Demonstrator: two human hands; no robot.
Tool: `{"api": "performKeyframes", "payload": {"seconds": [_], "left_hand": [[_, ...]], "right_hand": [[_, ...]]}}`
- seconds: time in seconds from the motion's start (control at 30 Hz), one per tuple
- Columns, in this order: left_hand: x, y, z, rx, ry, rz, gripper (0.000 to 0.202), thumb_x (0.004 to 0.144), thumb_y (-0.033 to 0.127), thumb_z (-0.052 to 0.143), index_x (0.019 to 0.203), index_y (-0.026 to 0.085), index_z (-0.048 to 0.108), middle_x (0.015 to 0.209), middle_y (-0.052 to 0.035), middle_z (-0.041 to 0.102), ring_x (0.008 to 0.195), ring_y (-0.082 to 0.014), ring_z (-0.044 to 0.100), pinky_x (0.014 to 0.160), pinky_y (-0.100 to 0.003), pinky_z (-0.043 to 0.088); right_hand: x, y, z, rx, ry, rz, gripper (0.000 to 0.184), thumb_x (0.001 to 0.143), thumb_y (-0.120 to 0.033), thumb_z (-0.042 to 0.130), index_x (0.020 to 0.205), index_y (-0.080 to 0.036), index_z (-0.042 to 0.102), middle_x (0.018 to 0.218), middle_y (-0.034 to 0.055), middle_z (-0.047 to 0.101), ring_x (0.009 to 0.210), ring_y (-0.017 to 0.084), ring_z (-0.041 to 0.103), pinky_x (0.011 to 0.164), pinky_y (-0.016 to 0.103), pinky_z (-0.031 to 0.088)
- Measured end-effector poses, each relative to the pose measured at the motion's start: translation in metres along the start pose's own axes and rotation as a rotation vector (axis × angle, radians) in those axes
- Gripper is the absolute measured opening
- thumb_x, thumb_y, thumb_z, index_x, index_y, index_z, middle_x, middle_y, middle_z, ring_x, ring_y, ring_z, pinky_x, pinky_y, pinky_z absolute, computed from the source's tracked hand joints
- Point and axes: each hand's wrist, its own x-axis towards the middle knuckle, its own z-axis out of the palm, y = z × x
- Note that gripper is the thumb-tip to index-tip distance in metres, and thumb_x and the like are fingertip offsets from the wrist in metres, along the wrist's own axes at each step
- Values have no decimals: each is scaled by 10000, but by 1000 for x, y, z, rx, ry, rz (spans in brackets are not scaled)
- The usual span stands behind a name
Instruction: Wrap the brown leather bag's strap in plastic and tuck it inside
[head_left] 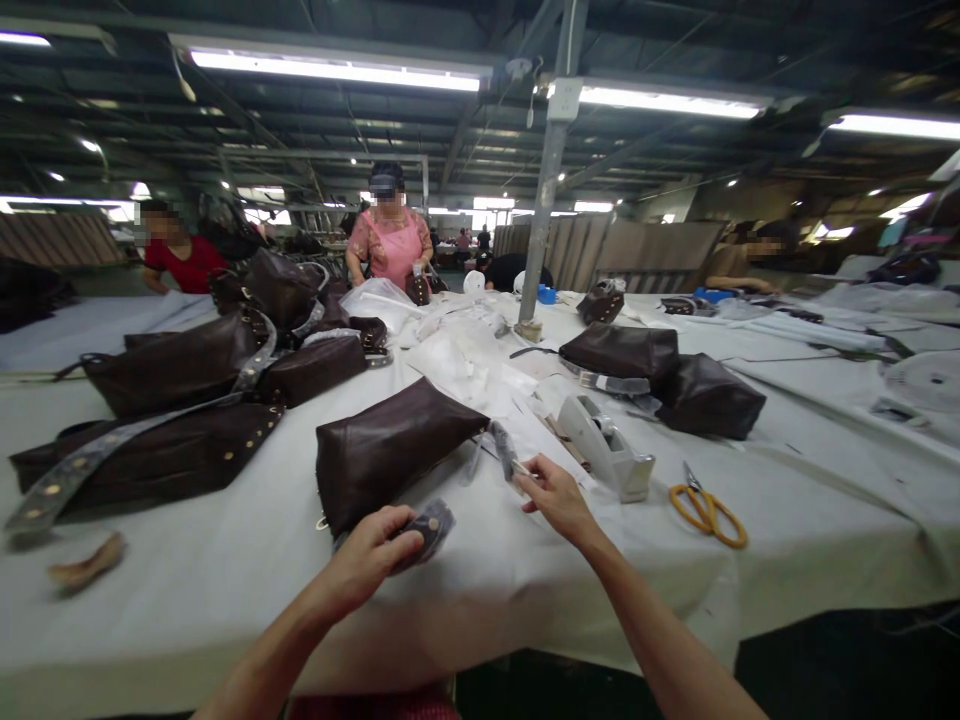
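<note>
A dark brown leather bag lies on the white-covered table in front of me. My left hand is closed around a plastic-wrapped strap end with a metal stud, at the bag's near side. My right hand pinches another plastic-wrapped strap part beside the bag's right corner. A small pale piece shows at those fingertips, too small to name. Right of my right hand stands a grey-white tape dispenser. Farther right lie scissors with yellow handles, blades pointing away.
Several brown bags with studded straps are piled at the left; more bags lie at the right. Clear plastic heaps mid-table near a metal post. A person in a pink apron stands across the table.
</note>
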Motion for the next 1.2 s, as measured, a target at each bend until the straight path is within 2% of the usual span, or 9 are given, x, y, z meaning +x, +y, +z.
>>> {"api": "performKeyframes", "payload": {"seconds": [0.13, 0.23, 0.3, 0.4, 0.63, 0.77, 0.9, 1.03, 1.2], "left_hand": [[1, 1, 5, -106, -24, -38, 262, 749, 420, 538, 728, 160, 520, 653, 30, 454, 581, -106, 347, 521, -233, 247], [-7, -4, 5, -114, -71, -60, 274, 741, 433, 544, 716, 163, 507, 638, 38, 424, 576, -104, 332, 518, -233, 231], [-17, -10, 2, -95, -103, -68, 283, 737, 436, 556, 706, 157, 516, 658, 33, 421, 603, -110, 345, 533, -232, 247], [-33, -19, -7, -80, -151, -79, 296, 737, 444, 566, 741, 148, 562, 708, 23, 436, 654, -123, 374, 573, -232, 286], [-55, -35, -33, -83, -204, -69, 330, 757, 468, 560, 830, 151, 619, 778, 4, 490, 737, -154, 426, 652, -240, 336], [-58, -40, -37, -85, -217, -46, 338, 763, 472, 554, 832, 150, 630, 794, -1, 508, 749, -159, 440, 670, -246, 343], [-58, -42, -38, -65, -218, -49, 330, 750, 461, 551, 820, 149, 633, 802, -2, 506, 765, -165, 451, 678, -247, 350], [-54, -40, -36, -59, -204, -52, 286, 753, 422, 542, 821, 157, 627, 805, 2, 517, 775, -164, 463, 683, -245, 359], [-32, -28, -26, -30, -44, -33, 244, 779, 385, 518, 773, 155, 601, 762, 7, 520, 737, -155, 462, 659, -249, 355]], "right_hand": [[-3, 1, 5, -37, 79, 70, 158, 776, -334, 513, 705, -195, 485, 812, 43, 607, 782, 183, 581, 661, 281, 497], [-1, 8, 1, -60, -47, 180, 116, 722, -246, 544, 659, -185, 468, 636, 12, 559, 612, 157, 562, 565, 260, 470], [1, 13, -4, -71, -120, 233, 95, 734, -247, 554, 764, -169, 509, 616, -5, 566, 558, 142, 558, 518, 238, 454], [9, 15, -7, -152, -151, 269, 297, 814, -344, 544, 1032, -148, 498, 661, 5, 614, 577, 149, 584, 523, 233, 450], [53, 11, 8, -537, -119, 203, 120, 802, -236, 599, 827, -120, 620, 1012, 209, 657, 1013, 326, 592, 789, 362, 426], [75, 12, 19, -595, -116, 191, 136, 843, -209, 549, 851, -111, 642, 1063, 235, 640, 1065, 329, 571, 820, 376, 408], [93, 11, 21, -514, -141, 154, 82, 810, -195, 582, 828, -132, 631, 1013, 152, 658, 1032, 247, 567, 822, 314, 399], [100, 4, 20, -314, -180, 189, 43, 708, -142, 622, 729, -142, 584, 776, 51, 637, 852, 195, 582, 702, 259, 407], [87, -13, 18, 110, -290, 359, 103, 657, -149, 593, 725, -167, 517, 547, -28, 531, 534, 140, 531, 500, 230, 390]]}}
